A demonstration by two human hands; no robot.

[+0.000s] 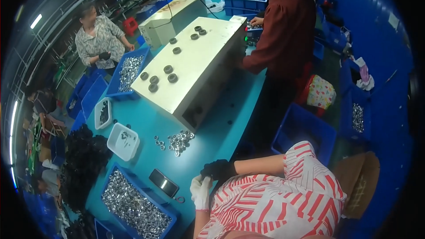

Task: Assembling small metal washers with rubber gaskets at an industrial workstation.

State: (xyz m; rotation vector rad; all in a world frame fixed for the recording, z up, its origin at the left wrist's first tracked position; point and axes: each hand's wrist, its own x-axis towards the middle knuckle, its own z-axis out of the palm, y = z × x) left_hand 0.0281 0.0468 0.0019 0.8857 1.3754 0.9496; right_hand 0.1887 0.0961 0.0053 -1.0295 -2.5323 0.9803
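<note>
White-gloved, my left hand (201, 192) is hanging half open and empty, low in the frame, touching my curled, empty black-gloved right hand (218, 169).

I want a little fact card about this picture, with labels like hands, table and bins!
left hand: white glove, at the table edge, touching the right hand
right hand: black glove, nothing clearly held
nearest things: dark phone, loose pile of small silver rings
bins: blue bin of silver rings, small white tray
table: turquoise top with a cream machine box carrying dark rings
people: two others standing nearby
</note>
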